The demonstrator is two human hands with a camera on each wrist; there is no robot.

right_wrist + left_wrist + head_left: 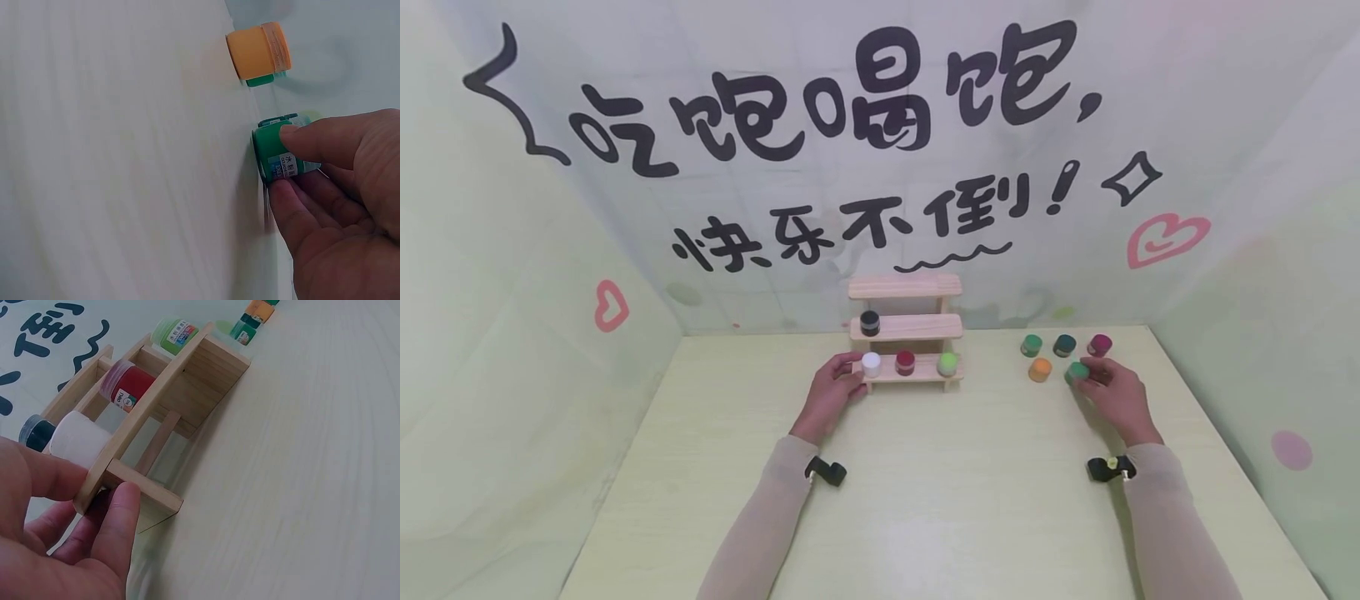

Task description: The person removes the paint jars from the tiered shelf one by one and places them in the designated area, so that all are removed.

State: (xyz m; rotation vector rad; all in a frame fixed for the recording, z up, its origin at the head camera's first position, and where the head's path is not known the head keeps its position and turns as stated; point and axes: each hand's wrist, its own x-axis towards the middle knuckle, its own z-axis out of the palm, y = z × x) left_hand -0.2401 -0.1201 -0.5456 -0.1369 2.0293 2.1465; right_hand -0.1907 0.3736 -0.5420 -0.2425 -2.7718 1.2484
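Observation:
A three-step wooden rack [917, 327] stands against the back cloth. My left hand [833, 392] holds the left end of its lowest shelf, thumb and fingers around the wood in the left wrist view. On that shelf sit a white paint jar [871, 364], a dark red one [132, 384] and a light green one [948, 363]. A black jar [869, 323] is on the left of the middle shelf; the top shelf is bare. At the right, my right hand [1117, 398] pinches a green paint jar [272, 147] between thumb and fingers, close to the table.
Near the held jar are an orange jar [1040, 369], another green jar [1032, 345], a dark teal jar [1064, 345] and a magenta jar [1100, 344]. A printed cloth [790, 183] hangs behind the pale table [955, 475], with cloth sides left and right.

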